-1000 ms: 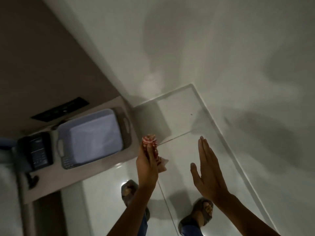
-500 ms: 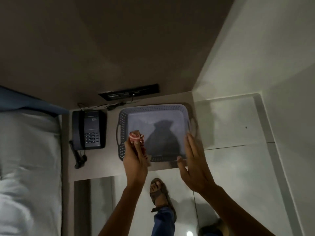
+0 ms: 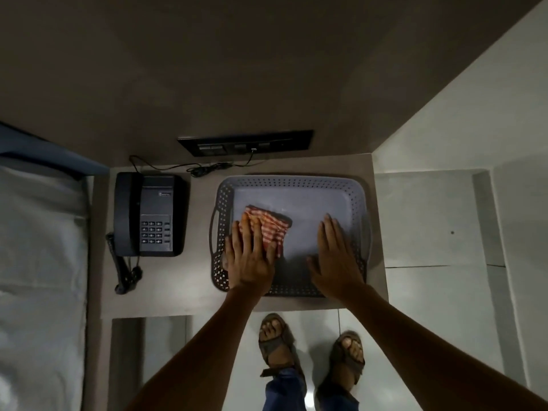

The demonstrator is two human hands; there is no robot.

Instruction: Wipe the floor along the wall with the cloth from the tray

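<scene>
A red-and-white checked cloth (image 3: 274,229) lies crumpled on the floor of the grey perforated tray (image 3: 296,180), in its left half. My left hand (image 3: 250,256) rests flat on the cloth's left part with the fingers stretched out and spread, not curled around it. My right hand (image 3: 335,256) is held flat and open over the tray's right half, apart from the cloth. The tray stands on a brown bedside shelf (image 3: 195,280). Pale floor tiles (image 3: 430,307) run along the light wall (image 3: 474,114) at the right.
A black desk phone (image 3: 148,215) with a dangling cord sits left of the tray. A dark switch panel (image 3: 246,142) is on the wall behind, with a thin cable below it. A bed with white sheets (image 3: 38,262) is at the far left. My sandalled feet (image 3: 275,342) stand below the shelf.
The view swung from the floor corner to the shelf. My left hand carried the bunched cloth over the tray and now lies flat on it there; my right hand moved over the tray.
</scene>
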